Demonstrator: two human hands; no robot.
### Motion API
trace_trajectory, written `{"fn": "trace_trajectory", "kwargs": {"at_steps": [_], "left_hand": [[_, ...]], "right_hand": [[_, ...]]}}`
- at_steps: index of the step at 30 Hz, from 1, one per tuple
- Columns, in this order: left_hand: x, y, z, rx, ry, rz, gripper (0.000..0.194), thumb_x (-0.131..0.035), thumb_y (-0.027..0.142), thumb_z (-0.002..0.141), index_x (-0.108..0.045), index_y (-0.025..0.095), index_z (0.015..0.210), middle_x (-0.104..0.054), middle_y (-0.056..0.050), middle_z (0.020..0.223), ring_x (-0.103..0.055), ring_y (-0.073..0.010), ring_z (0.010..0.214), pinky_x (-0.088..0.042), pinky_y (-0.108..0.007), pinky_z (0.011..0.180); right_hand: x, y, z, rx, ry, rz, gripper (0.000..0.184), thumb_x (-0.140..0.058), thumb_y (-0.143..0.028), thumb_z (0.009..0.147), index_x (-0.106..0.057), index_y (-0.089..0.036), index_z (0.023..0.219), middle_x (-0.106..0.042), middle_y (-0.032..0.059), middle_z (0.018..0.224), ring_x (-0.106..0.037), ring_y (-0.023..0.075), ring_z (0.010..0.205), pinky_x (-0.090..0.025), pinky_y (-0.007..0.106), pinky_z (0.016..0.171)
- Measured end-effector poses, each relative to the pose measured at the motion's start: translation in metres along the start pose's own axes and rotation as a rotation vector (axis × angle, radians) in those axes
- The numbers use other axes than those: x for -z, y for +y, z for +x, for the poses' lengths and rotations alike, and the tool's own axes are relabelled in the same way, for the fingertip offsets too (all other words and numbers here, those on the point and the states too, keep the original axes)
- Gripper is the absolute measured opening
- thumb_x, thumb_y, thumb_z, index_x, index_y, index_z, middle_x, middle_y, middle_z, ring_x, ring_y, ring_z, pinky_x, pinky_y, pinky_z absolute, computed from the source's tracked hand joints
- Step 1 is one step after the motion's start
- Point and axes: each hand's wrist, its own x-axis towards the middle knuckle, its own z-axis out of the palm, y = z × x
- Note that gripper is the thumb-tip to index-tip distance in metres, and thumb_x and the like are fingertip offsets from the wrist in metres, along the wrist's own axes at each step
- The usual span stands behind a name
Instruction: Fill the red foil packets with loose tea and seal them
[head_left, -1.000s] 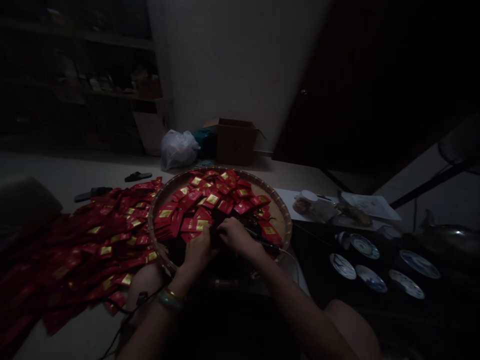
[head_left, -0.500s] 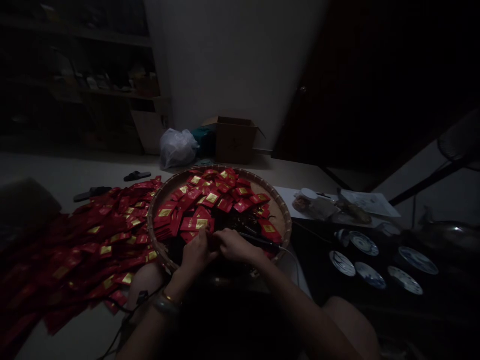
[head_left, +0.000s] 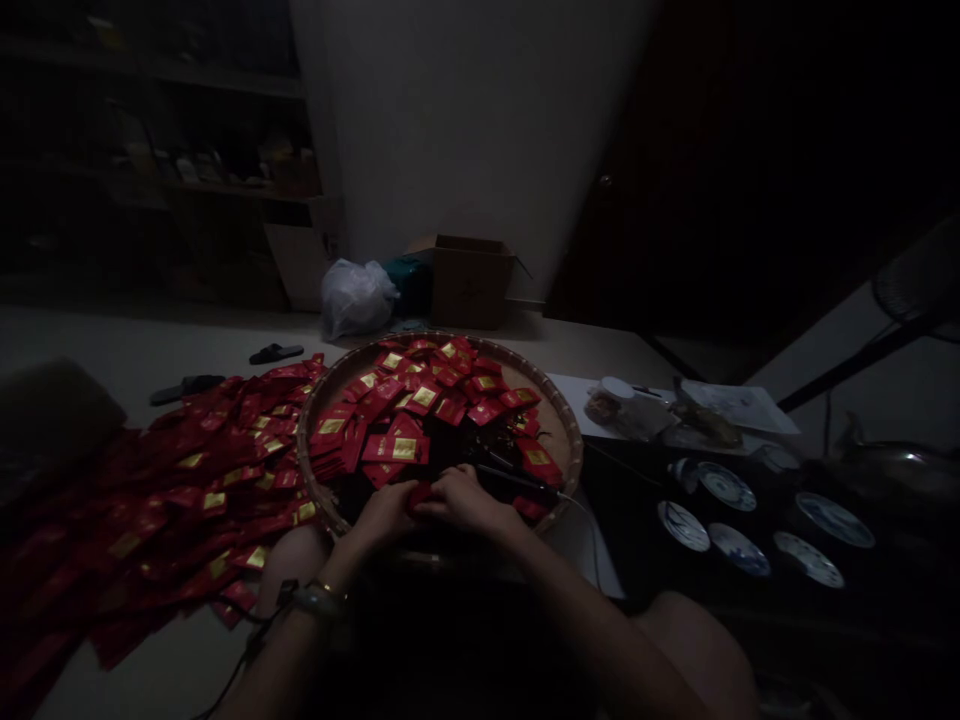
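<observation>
A red packet (head_left: pixel 421 494) shows between my two hands at the near side of a round woven bamboo tray (head_left: pixel 566 420). My left hand (head_left: pixel 384 516) has its fingers closed on the packet's left side. From the right, my right hand (head_left: pixel 466 502) grips the same packet, fingers bent. Several red packets with gold labels (head_left: pixel 424 397) lie heaped in the tray. Dark loose leaf-like material (head_left: pixel 465 440) lies among them. Beside my right hand rests a long black tool (head_left: pixel 517 480) with a pale cord. Dim light hides the fingertips' detail.
A large pile of red packets (head_left: pixel 225 470) covers the floor at left. At right, several blue-and-white dishes (head_left: pixel 739 550) stand on a dark table (head_left: pixel 637 540). Behind are a cardboard box (head_left: pixel 469 285), a white plastic bag (head_left: pixel 358 298) and a slipper (head_left: pixel 276 353).
My left hand has lowered and turned flatter, and its raised fingers have come down. My right hand has shifted slightly. The red packet between them now shows more.
</observation>
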Motion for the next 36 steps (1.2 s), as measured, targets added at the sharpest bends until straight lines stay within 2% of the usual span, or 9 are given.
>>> {"fn": "trace_trajectory", "kwargs": {"at_steps": [5,10,13,16,20,23,27,33,36], "left_hand": [[0.002,0.002,0.000,0.019,-0.081,-0.302,0.030,-0.069,0.018,0.054,-0.065,0.013,0.084,-0.067,0.002,0.072,-0.062,-0.0192,0.071,-0.043,-0.023,0.061],[-0.001,0.005,-0.003,0.011,-0.088,-0.530,0.038,-0.069,0.016,0.052,-0.065,0.011,0.090,-0.068,0.001,0.075,-0.063,-0.0202,0.074,-0.046,-0.026,0.064],[-0.003,0.009,-0.001,-0.036,-0.106,-0.701,0.044,-0.070,0.019,0.056,-0.064,0.011,0.099,-0.070,-0.003,0.087,-0.064,-0.0213,0.082,-0.049,-0.029,0.072],[-0.005,0.012,0.003,-0.059,-0.114,-0.834,0.048,-0.071,0.023,0.058,-0.062,0.011,0.103,-0.070,-0.005,0.094,-0.064,-0.0213,0.086,-0.049,-0.031,0.077],[-0.012,0.011,0.010,-0.011,-0.003,-0.858,0.045,-0.075,0.024,0.054,-0.062,0.011,0.095,-0.070,-0.003,0.082,-0.064,-0.0200,0.078,-0.049,-0.030,0.073],[-0.016,0.011,0.012,-0.048,0.070,-0.874,0.043,-0.076,0.026,0.054,-0.060,0.012,0.092,-0.068,-0.002,0.083,-0.063,-0.0188,0.078,-0.049,-0.029,0.072],[-0.012,0.012,0.008,-0.119,0.079,-0.799,0.043,-0.076,0.026,0.054,-0.060,0.014,0.092,-0.067,-0.003,0.089,-0.062,-0.0193,0.085,-0.050,-0.029,0.076],[0.004,0.011,-0.006,-0.104,0.073,-0.644,0.039,-0.072,0.029,0.064,-0.062,0.015,0.099,-0.068,-0.005,0.096,-0.063,-0.0204,0.089,-0.051,-0.031,0.080],[0.012,0.011,-0.012,-0.110,0.113,-0.600,0.035,-0.069,0.029,0.066,-0.063,0.014,0.097,-0.069,-0.006,0.093,-0.063,-0.0202,0.087,-0.051,-0.031,0.079]], "right_hand": [[0.009,0.015,0.006,-0.039,0.131,0.089,0.040,-0.045,-0.035,0.092,-0.065,-0.016,0.064,-0.064,0.0011,0.065,-0.057,0.0144,0.069,-0.036,0.035,0.085],[0.025,0.017,0.000,-0.109,0.026,0.300,0.037,-0.052,-0.045,0.084,-0.066,-0.017,0.064,-0.059,-0.0025,0.055,-0.051,0.0124,0.055,-0.035,0.022,0.054],[0.034,0.011,0.000,-0.098,0.015,0.246,0.036,-0.054,-0.042,0.084,-0.066,-0.017,0.062,-0.060,-0.0018,0.054,-0.051,0.0128,0.054,-0.034,0.023,0.053],[0.042,0.003,0.000,-0.005,0.107,0.112,0.028,-0.056,-0.035,0.085,-0.070,-0.017,0.070,-0.066,0.0007,0.063,-0.057,0.0146,0.062,-0.039,0.027,0.067],[0.048,-0.001,-0.005,0.110,0.262,-0.040,0.013,-0.063,-0.030,0.082,-0.072,-0.022,0.088,-0.071,0.0044,0.086,-0.059,0.0196,0.092,-0.029,0.038,0.092],[0.041,0.000,-0.008,0.168,0.148,-0.095,0.010,-0.062,-0.022,0.082,-0.071,-0.023,0.084,-0.071,0.0034,0.086,-0.057,0.0210,0.100,-0.027,0.040,0.093],[0.025,0.002,-0.008,0.220,0.022,-0.207,0.015,-0.059,-0.014,0.080,-0.071,-0.023,0.078,-0.069,0.0029,0.079,-0.058,0.0195,0.089,-0.031,0.037,0.088],[0.016,0.002,-0.013,0.263,0.360,-0.163,0.013,-0.057,-0.021,0.085,-0.070,-0.021,0.089,-0.066,0.0063,0.088,-0.054,0.0189,0.092,-0.038,0.033,0.085],[0.012,0.003,-0.017,0.224,0.327,-0.153,0.024,-0.069,-0.032,0.076,-0.069,-0.022,0.098,-0.060,0.0084,0.099,-0.049,0.0219,0.098,-0.042,0.034,0.082]]}}
